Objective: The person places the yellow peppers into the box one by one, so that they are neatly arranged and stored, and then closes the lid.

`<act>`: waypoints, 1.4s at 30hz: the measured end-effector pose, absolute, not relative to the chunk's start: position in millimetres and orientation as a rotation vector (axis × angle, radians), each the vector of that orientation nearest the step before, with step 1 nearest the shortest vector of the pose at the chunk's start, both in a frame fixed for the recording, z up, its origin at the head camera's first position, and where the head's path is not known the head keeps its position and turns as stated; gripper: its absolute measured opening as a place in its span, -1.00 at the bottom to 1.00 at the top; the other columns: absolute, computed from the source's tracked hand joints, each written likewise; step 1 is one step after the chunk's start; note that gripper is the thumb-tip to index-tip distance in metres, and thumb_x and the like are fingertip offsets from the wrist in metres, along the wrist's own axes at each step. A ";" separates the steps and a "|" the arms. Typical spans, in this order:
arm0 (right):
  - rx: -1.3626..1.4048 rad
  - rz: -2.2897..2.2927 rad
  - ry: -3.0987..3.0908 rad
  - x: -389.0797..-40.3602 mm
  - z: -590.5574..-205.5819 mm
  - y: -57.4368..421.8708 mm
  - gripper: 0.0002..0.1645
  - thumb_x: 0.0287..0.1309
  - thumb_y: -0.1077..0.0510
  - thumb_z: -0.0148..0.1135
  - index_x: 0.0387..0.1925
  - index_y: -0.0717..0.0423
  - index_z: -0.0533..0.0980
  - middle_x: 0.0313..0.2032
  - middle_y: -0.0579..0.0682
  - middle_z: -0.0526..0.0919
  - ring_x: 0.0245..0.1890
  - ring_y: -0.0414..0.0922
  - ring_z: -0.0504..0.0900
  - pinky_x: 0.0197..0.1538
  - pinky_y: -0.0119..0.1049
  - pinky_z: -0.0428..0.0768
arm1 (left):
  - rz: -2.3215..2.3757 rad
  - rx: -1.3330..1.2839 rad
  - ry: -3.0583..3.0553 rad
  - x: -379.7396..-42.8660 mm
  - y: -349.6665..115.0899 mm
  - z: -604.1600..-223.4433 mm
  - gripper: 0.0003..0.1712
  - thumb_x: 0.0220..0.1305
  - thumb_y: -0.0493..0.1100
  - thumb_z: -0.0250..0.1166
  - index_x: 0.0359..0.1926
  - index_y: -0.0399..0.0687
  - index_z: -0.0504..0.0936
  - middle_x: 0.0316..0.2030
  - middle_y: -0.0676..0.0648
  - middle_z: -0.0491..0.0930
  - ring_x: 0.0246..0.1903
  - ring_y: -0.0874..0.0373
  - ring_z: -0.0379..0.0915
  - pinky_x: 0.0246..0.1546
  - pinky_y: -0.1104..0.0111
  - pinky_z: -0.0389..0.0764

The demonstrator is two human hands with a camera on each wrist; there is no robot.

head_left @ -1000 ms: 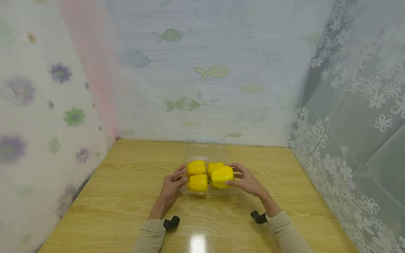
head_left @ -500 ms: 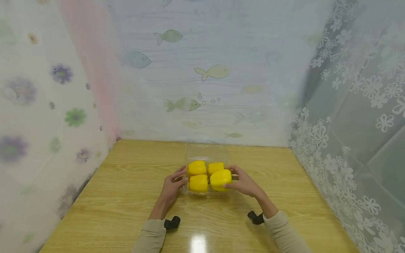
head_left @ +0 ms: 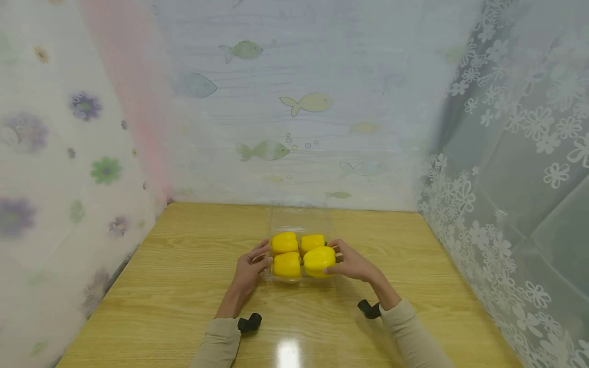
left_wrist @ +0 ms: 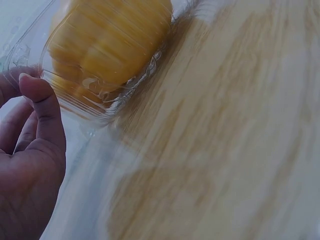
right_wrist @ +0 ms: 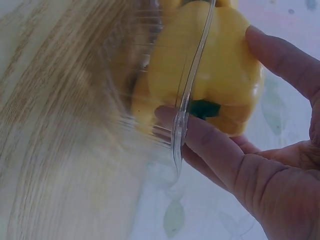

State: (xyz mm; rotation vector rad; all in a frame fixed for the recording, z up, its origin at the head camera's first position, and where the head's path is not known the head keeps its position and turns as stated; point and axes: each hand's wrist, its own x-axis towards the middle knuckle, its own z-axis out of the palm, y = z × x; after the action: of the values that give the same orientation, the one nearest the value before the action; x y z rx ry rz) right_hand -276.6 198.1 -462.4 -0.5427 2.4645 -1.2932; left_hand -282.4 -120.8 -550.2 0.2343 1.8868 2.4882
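Note:
A clear plastic clamshell container [head_left: 269, 276] lies with its lid [head_left: 301, 217] raised at the back. Three yellow bell peppers sit inside: a back left one [head_left: 285, 244], a front left one [head_left: 287, 265] and a back right one [head_left: 313, 245]. At the front right corner, my right hand [head_left: 352, 261] grips a fourth yellow bell pepper [right_wrist: 210, 60] by its green-stemmed end, partly below the container's rim in the right wrist view. My left hand [head_left: 248, 268] pinches the container's left edge between thumb [left_wrist: 42, 100] and fingers.
The container stands on a wood-grain table [head_left: 184, 286]. Patterned curtains hang behind the table [head_left: 303, 128] and on both sides. Black camera mounts [head_left: 250, 322] stick out from both wrists.
My right hand has lowered the bell pepper down and slightly left, into the container's front right corner. The left hand has kept its place at the container's left edge.

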 end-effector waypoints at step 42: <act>-0.542 -1.248 2.437 -279.9 -465.3 193.0 -0.21 0.33 0.11 0.35 0.42 0.38 0.27 0.38 0.36 0.35 0.36 0.34 0.36 0.25 0.15 0.52 | 2.516 0.224 1.852 -283.1 -120.5 -551.4 -0.51 0.33 -0.50 0.25 0.27 -0.57 0.46 0.48 -0.19 0.30 -0.26 0.30 0.47 -0.38 0.56 0.51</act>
State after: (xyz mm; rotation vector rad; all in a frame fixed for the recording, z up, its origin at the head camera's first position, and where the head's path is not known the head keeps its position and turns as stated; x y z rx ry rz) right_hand -279.9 193.0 -465.3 -0.5423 2.4375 -1.2484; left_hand -283.1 -120.5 -551.4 0.2242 1.8515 2.5158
